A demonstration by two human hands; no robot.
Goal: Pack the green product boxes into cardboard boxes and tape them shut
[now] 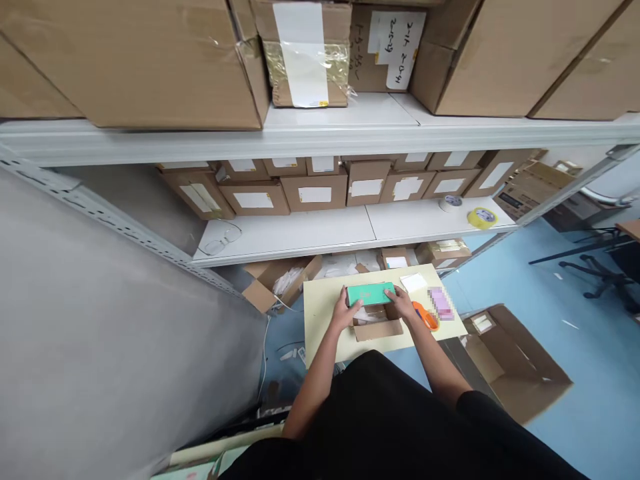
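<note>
A flat green box (367, 294) is held level between my two hands, above an open small cardboard box (379, 331) with whitish wrapping inside. My left hand (342, 311) grips its left end, thumb along the near edge. At the right end, my right hand (400, 301) is closed on it, with the thumb on top. Both rest over a pale yellow table (320, 327). Right of my right hand lies an orange-handled tool (426, 316), its kind unclear. White papers (413, 283) and a blurred-out pink item (441, 303) lie beyond it.
A metal shelf (300, 230) behind the table carries several labelled cartons, glasses (220, 239), a white tape roll (451, 203) and a yellow tape roll (483, 217). A large open carton (525, 360) stands right on the blue floor. Another open carton (265, 283) sits left, near a grey wall (100, 320).
</note>
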